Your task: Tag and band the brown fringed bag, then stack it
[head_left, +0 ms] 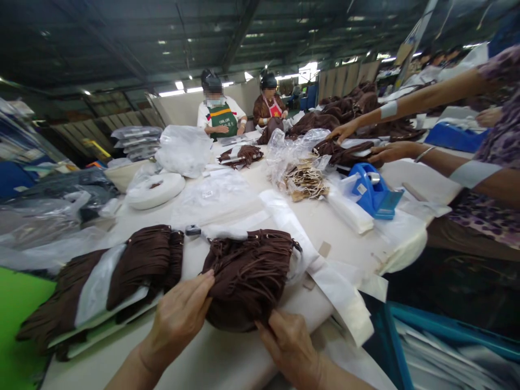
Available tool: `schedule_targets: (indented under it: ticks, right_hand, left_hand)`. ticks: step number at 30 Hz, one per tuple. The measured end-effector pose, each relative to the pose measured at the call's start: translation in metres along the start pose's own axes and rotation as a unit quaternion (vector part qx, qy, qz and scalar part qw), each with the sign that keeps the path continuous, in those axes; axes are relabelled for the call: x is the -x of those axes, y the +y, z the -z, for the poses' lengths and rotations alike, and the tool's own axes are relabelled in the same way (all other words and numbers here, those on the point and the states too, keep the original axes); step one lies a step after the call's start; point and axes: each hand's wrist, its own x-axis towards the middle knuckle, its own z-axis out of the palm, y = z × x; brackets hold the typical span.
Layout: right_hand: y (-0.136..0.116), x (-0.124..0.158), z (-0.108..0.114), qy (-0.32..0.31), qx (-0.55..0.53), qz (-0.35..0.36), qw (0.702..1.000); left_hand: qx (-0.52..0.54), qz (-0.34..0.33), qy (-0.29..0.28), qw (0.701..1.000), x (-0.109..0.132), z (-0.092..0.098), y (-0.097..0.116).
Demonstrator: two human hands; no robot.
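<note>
A dark brown fringed fabric piece (247,276) lies bunched on the white table (227,357) right in front of me. My left hand (179,317) rests on its left edge, fingers curled against the fabric. My right hand (290,346) grips its lower right edge, fingers pressed into the cloth. To the left lies a pile of similar brown fringed pieces (122,276) with a clear plastic sheet over part of it.
A co-worker's arms (406,103) reach over brown pieces at the right. A blue tape dispenser (374,189), plastic bags (292,151), a white tape roll (154,189) and white paper strips (325,271) lie on the table. Two people sit at the far end. A blue crate (447,336) stands lower right.
</note>
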Motion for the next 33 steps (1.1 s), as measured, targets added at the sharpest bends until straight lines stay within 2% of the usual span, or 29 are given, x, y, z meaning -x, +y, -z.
schedule_targets:
  ticks: [2, 4, 8, 12, 18, 22, 26, 30, 33]
  right_hand:
    - [0.003, 0.001, 0.003, -0.001, 0.022, 0.024, 0.999]
    - [0.002, -0.002, 0.007, 0.011, 0.015, 0.011, 1.000]
    - [-0.003, -0.015, 0.015, 0.090, -0.039, -0.059, 0.993]
    - [-0.006, -0.028, 0.016, 0.149, -0.072, -0.054, 0.985]
    - [-0.005, -0.041, 0.006, 0.154, -0.098, -0.009, 0.983]
    - [-0.006, -0.036, 0.001, 0.170, -0.080, 0.043, 0.981]
    - [-0.005, -0.027, 0.002, 0.175, -0.067, 0.080, 0.979]
    - [0.003, -0.025, 0.005, 0.180, -0.076, 0.046, 0.980]
    - [0.007, -0.025, 0.005, 0.183, -0.095, -0.001, 0.979]
  left_hand:
    - [-0.011, -0.013, 0.009, 1.000, -0.002, -0.001, 0.005]
    - [-0.013, -0.025, 0.016, 0.999, -0.001, -0.004, 0.012]
    - [-0.009, -0.032, 0.010, 0.999, 0.000, -0.008, 0.022]
    - [-0.008, -0.014, 0.031, 0.999, -0.004, -0.008, 0.022]
    - [-0.009, 0.019, 0.052, 0.998, 0.000, -0.012, 0.024]
    - [-0.027, 0.042, 0.067, 0.996, 0.006, -0.019, 0.024]
    - [-0.036, 0.039, 0.073, 0.996, 0.005, -0.021, 0.028]
    - [-0.022, 0.024, 0.067, 0.997, 0.010, -0.027, 0.043]
    - [0.002, 0.029, 0.049, 0.998, 0.018, -0.039, 0.053]
